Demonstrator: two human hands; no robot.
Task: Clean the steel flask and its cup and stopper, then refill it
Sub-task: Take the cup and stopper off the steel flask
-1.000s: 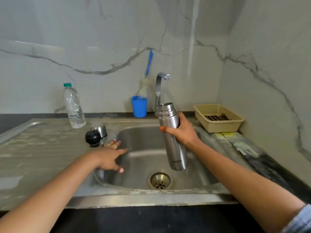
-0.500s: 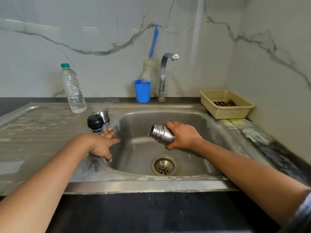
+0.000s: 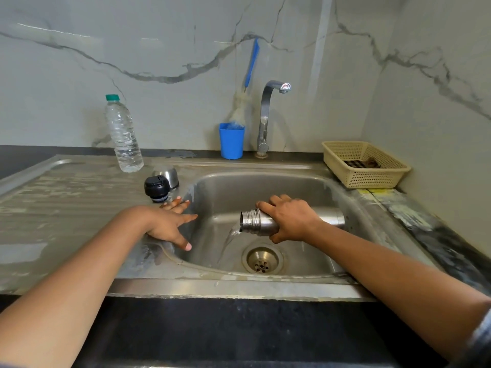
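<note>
Wrapped round the mid-body of the cylindrical brushed-steel flask (image 3: pixel 252 221), the right hand (image 3: pixel 291 220) grips it firmly, fingers over the top and thumb beneath. Flask lies nearly level above the stainless-steel sink basin (image 3: pixel 239 285), open threaded mouth towards nine o'clock and dipped slightly, so a thin stream of water (image 3: pixel 228 240) runs out and lands at ten o'clock of the round perforated drain (image 3: pixel 262 260); this attitude is judged a deliberate emptying of rinse water. The left hand (image 3: pixel 170 224) grasps nothing: fingers straight and spread, it rests on the basin rim at nine o'clock, apparently as a brace. At ten o'clock, on the draining board, stands the black plastic stopper (image 3: pixel 156 185) with the domed steel cup (image 3: pixel 168 174) close behind it, both kept clear of the pour; whether they are washed cannot be told. Beyond, at eleven o'clock, a clear plastic water bottle with green cap (image 3: pixel 123 136) stands ready, likely for the refill. At twelve o'clock the chrome tap (image 3: pixel 265 115) is dry, beside a blue plastic tumbler (image 3: pixel 231 140) holding a blue-handled brush (image 3: pixel 252 62). Refilling not yet begun.
</note>
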